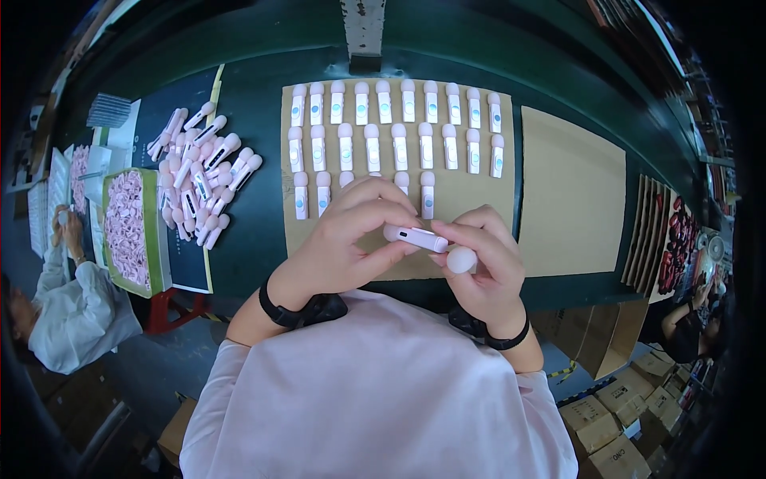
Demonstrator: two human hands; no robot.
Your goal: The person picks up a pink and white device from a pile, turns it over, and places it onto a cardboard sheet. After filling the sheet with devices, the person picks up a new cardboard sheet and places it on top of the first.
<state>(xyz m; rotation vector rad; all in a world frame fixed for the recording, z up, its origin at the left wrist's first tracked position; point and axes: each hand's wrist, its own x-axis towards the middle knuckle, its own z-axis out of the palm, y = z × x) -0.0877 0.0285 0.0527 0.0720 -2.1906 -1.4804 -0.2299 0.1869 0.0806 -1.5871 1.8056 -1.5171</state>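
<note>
A dark green, smooth tabletop fills the upper half of the view, with stacked brown cardboard boxes on the floor at the lower right. A flat sheet of tan cardboard lies in the middle of the tabletop and carries neat rows of small pale pink plastic devices, each a slim rounded bar with a ball-shaped head. A second, bare tan cardboard sheet lies just to its right. To the left sits a loose heap of the same pink devices, and beside it an open green-walled box packed with small pink parts.

Just above the near edge of the central sheet, the left hand and the right hand hold one pale pink plastic device between them, lying roughly level. The left fingers curl closed over its bar end; the right fingers pinch the end with the matte white ball head, which points down and to the right. Both wrists wear black bands. The person's sleeves are soft pale pink fabric.

At the far left another person in a white garment sits at the tabletop.
</note>
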